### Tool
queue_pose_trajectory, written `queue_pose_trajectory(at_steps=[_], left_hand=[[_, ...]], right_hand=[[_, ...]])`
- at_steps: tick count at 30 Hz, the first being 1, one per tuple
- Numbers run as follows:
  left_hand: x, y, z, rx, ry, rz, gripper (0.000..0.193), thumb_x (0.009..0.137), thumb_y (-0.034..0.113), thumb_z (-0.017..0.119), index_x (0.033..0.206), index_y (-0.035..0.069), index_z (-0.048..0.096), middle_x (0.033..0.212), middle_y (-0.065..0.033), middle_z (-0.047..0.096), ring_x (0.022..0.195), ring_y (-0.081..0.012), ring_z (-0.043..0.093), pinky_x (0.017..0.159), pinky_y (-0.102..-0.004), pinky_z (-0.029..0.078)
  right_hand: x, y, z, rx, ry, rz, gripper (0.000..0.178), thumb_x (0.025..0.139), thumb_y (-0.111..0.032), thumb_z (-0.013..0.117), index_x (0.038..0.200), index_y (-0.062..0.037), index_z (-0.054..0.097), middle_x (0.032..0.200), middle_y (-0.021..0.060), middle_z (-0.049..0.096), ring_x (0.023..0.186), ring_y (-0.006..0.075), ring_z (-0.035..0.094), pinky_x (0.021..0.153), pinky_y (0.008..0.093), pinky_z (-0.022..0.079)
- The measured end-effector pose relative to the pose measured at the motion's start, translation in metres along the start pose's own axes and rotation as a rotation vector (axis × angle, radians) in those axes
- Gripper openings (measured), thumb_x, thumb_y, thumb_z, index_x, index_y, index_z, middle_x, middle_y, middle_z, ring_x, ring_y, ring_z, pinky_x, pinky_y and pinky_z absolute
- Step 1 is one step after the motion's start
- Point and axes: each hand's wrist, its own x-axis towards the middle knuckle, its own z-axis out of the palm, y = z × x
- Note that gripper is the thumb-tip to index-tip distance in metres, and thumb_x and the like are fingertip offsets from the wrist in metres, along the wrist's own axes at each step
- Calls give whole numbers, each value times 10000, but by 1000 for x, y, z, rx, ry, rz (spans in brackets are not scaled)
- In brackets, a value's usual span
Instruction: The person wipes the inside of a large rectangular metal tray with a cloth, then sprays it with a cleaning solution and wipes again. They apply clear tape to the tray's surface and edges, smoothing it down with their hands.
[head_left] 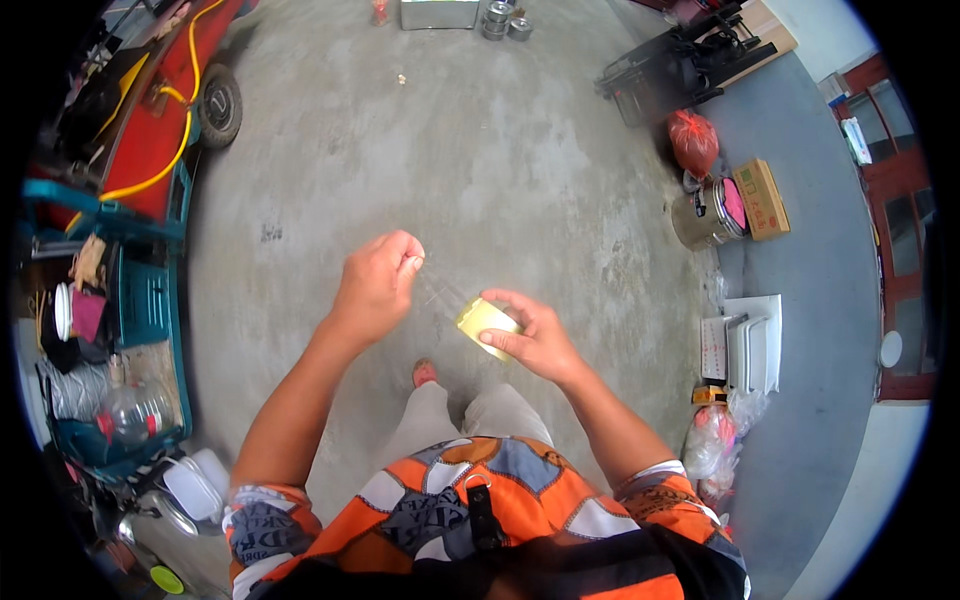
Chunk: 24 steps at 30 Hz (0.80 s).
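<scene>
My right hand [530,335] grips a pale yellow, block-shaped thing [487,325], which looks like a roll of clear tape seen from its side. The thumb presses on its near face while the fingers curl over the far edge. A thin transparent strip [445,291] runs from its upper left corner across the gap to my left hand [383,280]. There the thumb and forefinger pinch the free end, with the other fingers folded in. Both hands are held in the air in front of me, above the concrete floor [540,200].
A red vehicle with a wheel [220,106] and a teal rack [145,290] line the left. On the right, a red bag [693,142], a metal drum [700,216], a cardboard box [762,199] and plastic bags [708,440] stand along the wall. Metal pots [496,20] sit far ahead.
</scene>
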Motion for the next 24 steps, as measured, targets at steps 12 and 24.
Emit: queue_pose_trajectory(at_steps=[12, 24], left_hand=[[283, -75, 11, 48, -4, -57, 29, 783, 43, 522, 790, 17, 511, 716, -126, 517, 650, -267, 511, 590, -352, 409], [509, -164, -21, 109, 180, -132, 35, 777, 62, 526, 787, 29, 527, 737, -135, 531, 692, -306, 526, 622, -373, 423]], right_hand=[[248, -54, -155, -47, 26, 11, 369, 806, -73, 621, 1158, -53, 512, 957, 29, 608, 850, 69, 543, 733, 230, 449], [524, -146, -234, -271, -140, -83, 292, 803, -67, 611, 1086, -63, 538, 821, 14, 598, 724, 61, 530, 623, 216, 444]])
